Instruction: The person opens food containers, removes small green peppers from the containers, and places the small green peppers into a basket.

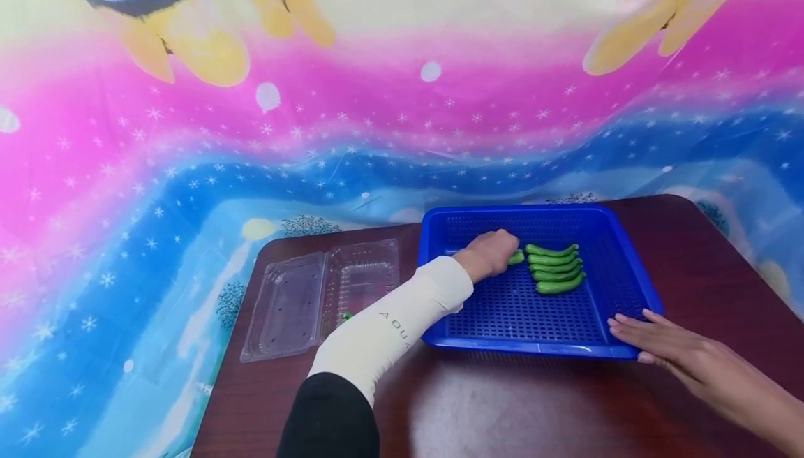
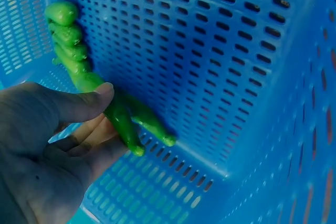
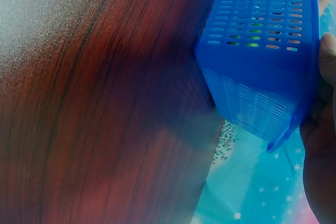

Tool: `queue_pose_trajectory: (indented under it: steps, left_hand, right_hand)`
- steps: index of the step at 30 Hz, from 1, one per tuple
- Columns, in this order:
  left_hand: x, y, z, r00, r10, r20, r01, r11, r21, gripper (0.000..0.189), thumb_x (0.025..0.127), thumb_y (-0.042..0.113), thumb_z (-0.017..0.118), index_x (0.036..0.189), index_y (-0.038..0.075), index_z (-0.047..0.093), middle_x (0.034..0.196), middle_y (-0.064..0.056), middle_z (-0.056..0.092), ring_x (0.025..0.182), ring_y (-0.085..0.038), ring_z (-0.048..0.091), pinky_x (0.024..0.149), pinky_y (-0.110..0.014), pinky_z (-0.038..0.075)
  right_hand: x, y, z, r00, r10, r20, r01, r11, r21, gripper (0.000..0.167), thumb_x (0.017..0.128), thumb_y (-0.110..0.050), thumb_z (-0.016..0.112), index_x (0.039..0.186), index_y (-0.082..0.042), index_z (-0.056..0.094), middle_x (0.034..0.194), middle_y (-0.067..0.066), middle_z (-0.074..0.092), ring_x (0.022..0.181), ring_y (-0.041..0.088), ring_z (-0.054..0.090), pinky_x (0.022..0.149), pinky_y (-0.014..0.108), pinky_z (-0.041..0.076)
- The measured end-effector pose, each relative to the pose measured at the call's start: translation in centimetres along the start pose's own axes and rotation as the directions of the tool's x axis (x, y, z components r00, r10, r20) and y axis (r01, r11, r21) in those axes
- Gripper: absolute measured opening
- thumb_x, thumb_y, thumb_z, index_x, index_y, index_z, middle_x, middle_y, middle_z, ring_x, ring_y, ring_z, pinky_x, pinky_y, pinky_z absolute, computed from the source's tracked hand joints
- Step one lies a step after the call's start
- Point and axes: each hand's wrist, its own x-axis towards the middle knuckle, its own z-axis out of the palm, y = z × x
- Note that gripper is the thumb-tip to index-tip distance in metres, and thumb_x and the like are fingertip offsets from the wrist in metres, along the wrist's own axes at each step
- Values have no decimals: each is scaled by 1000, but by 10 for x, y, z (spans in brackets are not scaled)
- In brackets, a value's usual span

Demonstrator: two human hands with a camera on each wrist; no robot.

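Pepper (image 2: 122, 125) held w/ L hand (image 1: 490, 252).

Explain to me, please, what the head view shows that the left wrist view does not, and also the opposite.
Only the head view shows the right hand touching the rim of the blue basket, the open clear plastic container beside it, and the white sleeve.

Only the left wrist view shows clearly the thumb of the left hand pinching the held pepper against the fingers.

Both show the left hand, the basket and other green peppers lying inside it.
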Motion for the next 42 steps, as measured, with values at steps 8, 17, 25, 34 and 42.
queue_pose_trajectory:
  steps: [8,17,25,34,42]
  left_hand:
    - [2,-3,10,999,-24,-42,27,998,58,22,103,8,59,116,21,71,111,5,72,95,-11,68,79,-27,57]
    - [4,-4,19,995,-5,-104,20,989,148,21,101,7,61,107,24,73,109,7,72,96,-12,68,83,-29,59]
    - [3,-8,18,995,-30,-97,42,992,123,21,100,6,63,110,23,72,111,6,72,99,-12,68,86,-28,59]
    - [-10,-11,-5,993,14,-116,-5,998,70,16,103,9,59,108,19,71,99,4,70,85,-10,64,73,-27,55]
    - [-92,-12,-54,978,71,-196,-57,996,75,30,98,1,59,120,18,69,109,2,68,100,-14,65,73,-27,56]
  right_hand:
    - [2,1,1,999,26,24,-26,1000,-8,68,85,-10,79,145,-35,58,151,-31,41,146,-21,4,108,-6,2]
    - [7,-1,0,1000,-1,8,1,1000,11,70,83,-7,80,144,-34,59,150,-30,43,147,-20,8,110,-5,4]
    - [10,0,2,999,-42,-17,42,999,11,71,82,-8,80,144,-34,59,152,-31,39,148,-18,11,112,-4,5]
    - [10,-2,-1,1000,-4,13,4,1000,7,73,82,-6,81,145,-34,58,150,-26,46,147,-21,8,109,-5,5]
    - [-7,1,3,959,211,190,-225,973,53,52,100,-22,66,149,-33,54,150,3,58,145,-21,-7,129,28,2]
